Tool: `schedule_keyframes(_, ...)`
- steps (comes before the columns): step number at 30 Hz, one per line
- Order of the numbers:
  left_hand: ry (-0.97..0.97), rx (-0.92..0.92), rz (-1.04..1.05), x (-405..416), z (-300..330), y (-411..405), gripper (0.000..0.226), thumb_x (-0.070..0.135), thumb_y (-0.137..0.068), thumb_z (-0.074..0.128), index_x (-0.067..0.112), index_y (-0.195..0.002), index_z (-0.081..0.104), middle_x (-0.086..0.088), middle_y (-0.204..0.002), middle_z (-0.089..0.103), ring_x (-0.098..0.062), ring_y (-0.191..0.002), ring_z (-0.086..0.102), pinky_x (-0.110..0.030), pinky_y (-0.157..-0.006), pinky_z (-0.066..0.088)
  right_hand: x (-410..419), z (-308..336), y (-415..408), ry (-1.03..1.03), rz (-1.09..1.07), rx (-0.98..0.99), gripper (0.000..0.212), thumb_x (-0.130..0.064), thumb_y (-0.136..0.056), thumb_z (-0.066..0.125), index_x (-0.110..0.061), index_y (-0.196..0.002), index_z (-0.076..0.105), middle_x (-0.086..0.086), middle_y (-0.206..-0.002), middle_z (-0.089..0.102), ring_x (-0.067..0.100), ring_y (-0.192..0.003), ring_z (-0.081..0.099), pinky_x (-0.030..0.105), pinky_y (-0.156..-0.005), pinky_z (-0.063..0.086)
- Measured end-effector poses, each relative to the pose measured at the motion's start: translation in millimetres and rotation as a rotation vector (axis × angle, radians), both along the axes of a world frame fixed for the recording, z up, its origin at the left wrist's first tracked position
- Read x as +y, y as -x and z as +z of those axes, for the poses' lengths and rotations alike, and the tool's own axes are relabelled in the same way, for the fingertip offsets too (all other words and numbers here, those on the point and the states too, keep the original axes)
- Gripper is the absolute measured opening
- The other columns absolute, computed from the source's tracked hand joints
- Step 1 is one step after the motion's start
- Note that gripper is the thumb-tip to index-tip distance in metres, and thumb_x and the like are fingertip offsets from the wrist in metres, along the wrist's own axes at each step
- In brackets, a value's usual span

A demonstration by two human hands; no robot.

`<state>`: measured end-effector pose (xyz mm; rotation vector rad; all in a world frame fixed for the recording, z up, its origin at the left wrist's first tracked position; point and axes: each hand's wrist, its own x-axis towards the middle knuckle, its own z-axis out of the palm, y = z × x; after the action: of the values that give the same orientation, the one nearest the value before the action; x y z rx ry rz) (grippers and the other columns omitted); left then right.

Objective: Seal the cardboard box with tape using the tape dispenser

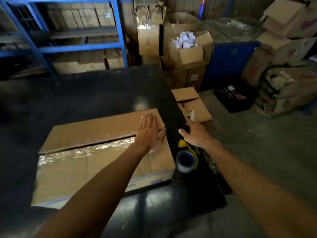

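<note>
Dark tabletop (85,103) carries the cardboard box (89,162); left hand (150,134) lies spread flat on it, right hand (195,134) hovers spread, tape dispenser (186,158) at its 7 o'clock.

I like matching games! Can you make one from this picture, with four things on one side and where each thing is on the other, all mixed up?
Things:
1. left hand
2. right hand
3. tape dispenser
4. cardboard box

Places:
A. lying on the black table, flaps closed
B. open above the table's right edge, holding nothing
C. flat on the box's top
D. on the table, right of the box

Pairs: 1-C, 2-B, 3-D, 4-A
</note>
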<state>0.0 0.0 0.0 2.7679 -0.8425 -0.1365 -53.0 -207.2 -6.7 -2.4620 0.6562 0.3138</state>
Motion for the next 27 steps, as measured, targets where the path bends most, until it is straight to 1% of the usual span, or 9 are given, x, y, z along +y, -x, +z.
schedule_keyframes(4, 0.002, 0.003, 0.075, -17, -28, -2, 0.08, 0.057, -0.103, 0.018, -0.001, -0.157, 0.003, -0.02, -0.166, -0.005, -0.032, -0.153, -0.009, -0.045, -0.124, -0.005, -9, -54, 16, 0.079, 0.027, 0.13, 0.065, -0.046, -0.09, 0.058, -0.013, -0.143, 0.039, 0.011, -0.147, 0.04, 0.032, -0.136, 0.037, 0.045, -0.109, 0.036)
schedule_keyframes(9, -0.011, 0.02, 0.119, -23, -55, -3, 0.078, 0.057, -0.102, 0.013, 0.003, -0.157, 0.003, -0.017, -0.167, -0.006, -0.028, -0.153, -0.01, -0.043, -0.125, -0.005, -8, -111, 26, 0.08, 0.033, 0.247, 0.056, -0.034, -0.082, 0.065, -0.009, -0.127, 0.043, 0.018, -0.135, 0.045, 0.038, -0.124, 0.047, 0.042, -0.097, 0.045)
schedule_keyframes(12, -0.032, 0.024, 0.116, -22, -56, -4, 0.078, 0.057, -0.102, 0.012, 0.003, -0.157, 0.001, -0.016, -0.166, -0.009, -0.027, -0.153, -0.013, -0.042, -0.125, -0.006, -5, -122, 24, 0.1, 0.03, 0.241, 0.054, -0.023, -0.081, 0.069, -0.008, -0.126, 0.043, 0.02, -0.135, 0.047, 0.038, -0.125, 0.046, 0.043, -0.099, 0.046)
schedule_keyframes(15, -0.05, 0.02, 0.097, -23, -57, -4, 0.078, 0.057, -0.102, 0.007, 0.003, -0.157, -0.005, -0.017, -0.165, -0.015, -0.027, -0.152, -0.018, -0.042, -0.124, -0.008, -9, -119, 18, 0.05, 0.033, 0.23, 0.045, -0.016, -0.085, 0.064, -0.009, -0.126, 0.048, 0.02, -0.13, 0.054, 0.039, -0.122, 0.05, 0.04, -0.094, 0.046)
schedule_keyframes(17, -0.043, 0.026, 0.09, -22, -59, -4, 0.078, 0.058, -0.102, 0.005, 0.004, -0.157, -0.007, -0.016, -0.164, -0.017, -0.026, -0.151, -0.02, -0.041, -0.124, -0.009, -13, -114, 17, -0.06, -0.024, 0.22, 0.037, -0.019, -0.086, 0.062, -0.012, -0.121, 0.053, 0.016, -0.121, 0.059, 0.036, -0.112, 0.056, 0.037, -0.084, 0.049)
schedule_keyframes(20, -0.04, 0.041, 0.087, -22, -61, -4, 0.078, 0.058, -0.101, 0.004, 0.004, -0.156, -0.008, -0.016, -0.163, -0.019, -0.026, -0.15, -0.022, -0.039, -0.123, -0.012, -17, -99, 18, -0.41, -0.243, 0.171, 0.023, -0.02, -0.09, 0.059, -0.017, -0.113, 0.061, 0.01, -0.108, 0.063, 0.026, -0.095, 0.06, 0.036, -0.071, 0.055)
schedule_keyframes(22, -0.033, 0.039, 0.076, -21, -60, -5, 0.078, 0.058, -0.101, 0.004, 0.004, -0.156, -0.01, -0.016, -0.163, -0.02, -0.026, -0.15, -0.023, -0.038, -0.122, -0.013, -21, -81, 19, -0.621, -0.362, 0.152, 0.019, -0.021, -0.091, 0.059, -0.023, -0.109, 0.063, 0.009, -0.11, 0.064, 0.023, -0.094, 0.059, 0.035, -0.071, 0.053)
schedule_keyframes(24, -0.012, 0.082, 0.064, -19, -59, -7, 0.078, 0.059, -0.101, 0.004, 0.005, -0.156, -0.011, -0.016, -0.163, -0.021, -0.026, -0.15, -0.024, -0.038, -0.122, -0.014, -26, -64, 19, -0.774, -0.438, 0.116, 0.02, -0.024, -0.09, 0.059, -0.03, -0.109, 0.061, 0.009, -0.114, 0.063, 0.027, -0.101, 0.059, 0.039, -0.076, 0.053)
schedule_keyframes(27, 0.05, 0.19, 0.056, -16, -50, -11, 0.078, 0.058, -0.102, 0.008, 0.005, -0.156, -0.01, -0.014, -0.163, -0.022, -0.025, -0.149, -0.025, -0.039, -0.121, -0.015, -29, -41, 16, -0.967, -0.457, 0.003, 0.036, -0.02, -0.089, 0.059, -0.032, -0.123, 0.058, 0.009, -0.114, 0.067, 0.032, -0.106, 0.063, 0.049, -0.088, 0.053)
